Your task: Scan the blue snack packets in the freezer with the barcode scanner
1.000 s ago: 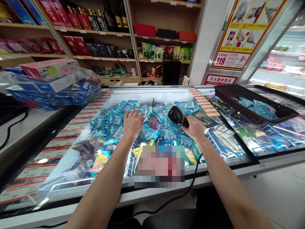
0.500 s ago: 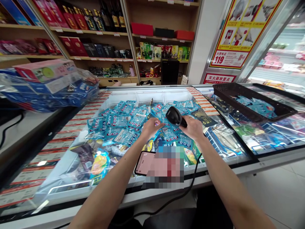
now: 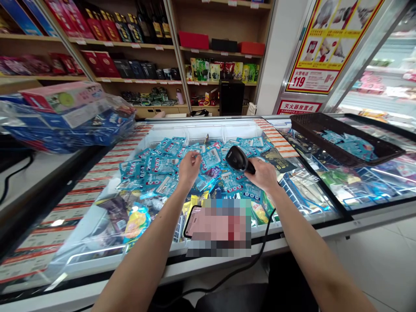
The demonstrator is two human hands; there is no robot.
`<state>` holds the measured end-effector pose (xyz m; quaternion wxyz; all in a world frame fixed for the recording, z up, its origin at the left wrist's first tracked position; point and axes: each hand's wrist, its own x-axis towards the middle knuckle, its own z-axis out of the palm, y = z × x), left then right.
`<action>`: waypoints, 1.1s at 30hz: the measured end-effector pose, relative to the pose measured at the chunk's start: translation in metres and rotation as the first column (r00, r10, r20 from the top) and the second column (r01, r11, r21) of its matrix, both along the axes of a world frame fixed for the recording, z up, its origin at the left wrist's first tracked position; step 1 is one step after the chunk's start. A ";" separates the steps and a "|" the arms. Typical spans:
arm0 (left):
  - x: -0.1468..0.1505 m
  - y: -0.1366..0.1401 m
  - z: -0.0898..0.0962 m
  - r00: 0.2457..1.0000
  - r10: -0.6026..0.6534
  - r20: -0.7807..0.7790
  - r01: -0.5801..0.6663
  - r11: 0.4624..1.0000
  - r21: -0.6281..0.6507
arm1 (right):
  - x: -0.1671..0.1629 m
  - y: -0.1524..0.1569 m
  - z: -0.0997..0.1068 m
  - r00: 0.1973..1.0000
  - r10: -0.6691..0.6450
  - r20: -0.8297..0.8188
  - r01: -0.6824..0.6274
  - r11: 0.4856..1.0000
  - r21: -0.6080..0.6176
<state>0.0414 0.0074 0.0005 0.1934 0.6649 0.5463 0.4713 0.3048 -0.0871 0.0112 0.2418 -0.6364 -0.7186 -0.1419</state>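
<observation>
My left hand [image 3: 190,168] is closed in a pinch at the left edge of a small blue packet [image 3: 211,158] whose barcode faces up; the exact contact at the fingertips is hard to make out. In my right hand [image 3: 264,174] is a black barcode scanner [image 3: 237,158], its head pointing left toward that packet. Many more blue packets [image 3: 164,165] lie spread in a heap under both hands, on the glass-topped freezer. A phone [image 3: 194,222] rests by the near edge between my forearms, partly covered by a blurred patch.
A dark brown tray [image 3: 386,149] with several blue packets sits at the right. Boxes in clear plastic [image 3: 74,115] stand at the left. The scanner's black cable [image 3: 264,242] hangs over the front edge. Stocked shelves [image 3: 130,43] line the back.
My left hand has moved left and slightly away from me, and its fingers have drawn together. The barcoded packet now shows beside it. My right hand and the scanner have barely moved.
</observation>
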 end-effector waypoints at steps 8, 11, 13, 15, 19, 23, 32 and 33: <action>-0.002 -0.012 0.005 0.997 -0.039 -0.061 0.044 0.996 0.080 | -0.002 -0.002 -0.001 0.990 0.142 0.011 -0.142 0.990 0.011; 0.000 -0.012 0.003 0.997 -0.077 -0.001 0.077 0.995 0.056 | -0.002 -0.002 -0.002 0.984 0.175 0.026 -0.176 0.984 0.021; 0.001 -0.011 0.002 0.994 -0.095 0.054 0.093 0.995 0.037 | -0.002 -0.002 -0.002 0.982 0.185 0.032 -0.186 0.982 0.025; 0.002 -0.010 0.002 0.991 -0.095 0.100 0.093 0.996 0.016 | -0.002 -0.001 -0.002 0.981 0.189 0.037 -0.190 0.981 0.030; 0.001 -0.007 0.001 0.985 -0.087 0.147 0.087 0.996 0.003 | -0.002 -0.001 -0.002 0.977 0.207 0.054 -0.209 0.977 0.039; 0.001 -0.007 0.000 0.984 -0.090 0.154 0.091 0.996 0.001 | -0.002 -0.002 -0.002 0.974 0.214 0.067 -0.217 0.976 0.032; 0.000 -0.006 -0.001 0.987 -0.090 0.133 0.090 0.996 0.007 | -0.002 -0.003 -0.001 0.972 0.224 0.076 -0.228 0.973 0.043; 0.000 -0.006 -0.001 0.987 -0.091 0.135 0.091 0.996 0.007 | -0.002 -0.003 0.000 0.972 0.224 0.076 -0.228 0.973 0.041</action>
